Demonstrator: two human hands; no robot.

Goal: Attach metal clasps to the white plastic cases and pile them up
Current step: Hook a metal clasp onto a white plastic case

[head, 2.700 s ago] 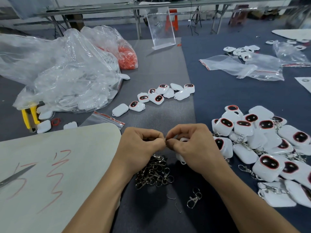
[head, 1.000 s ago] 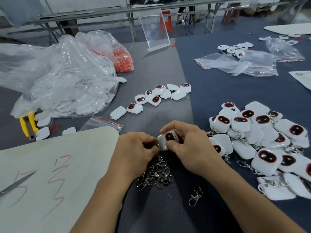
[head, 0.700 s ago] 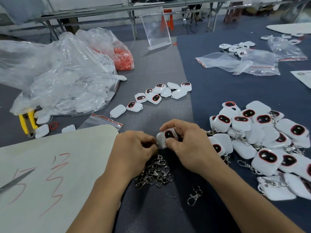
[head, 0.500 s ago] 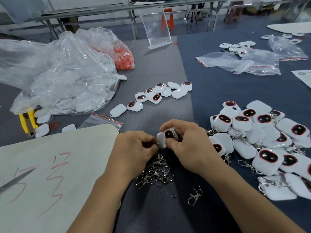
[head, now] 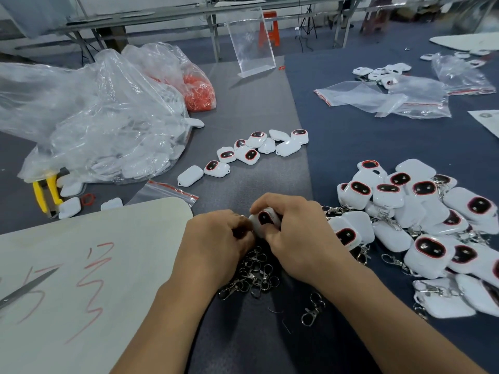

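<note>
My right hand (head: 299, 238) grips a white plastic case (head: 264, 220) with a dark red-rimmed oval window, just above a heap of metal clasps (head: 252, 273). My left hand (head: 216, 242) is curled against the case's left edge, its fingertips pinching something small that is hidden from view. A pile of cases with clasps attached (head: 421, 225) lies to the right. A row of bare cases (head: 251, 152) lies further back in the middle. One loose clasp (head: 313, 309) lies near my right forearm.
A large clear bag of white cases (head: 94, 117) and a bag of red parts (head: 199, 93) sit at the back left. Yellow-handled pliers (head: 46, 193) lie at the left, scissors (head: 24, 288) on a pale board (head: 81, 279). Clear bags (head: 383, 98) lie far right.
Since 2.7 s ago the case has turned in my right hand so its window faces up. Over the last second both hands have stayed almost still.
</note>
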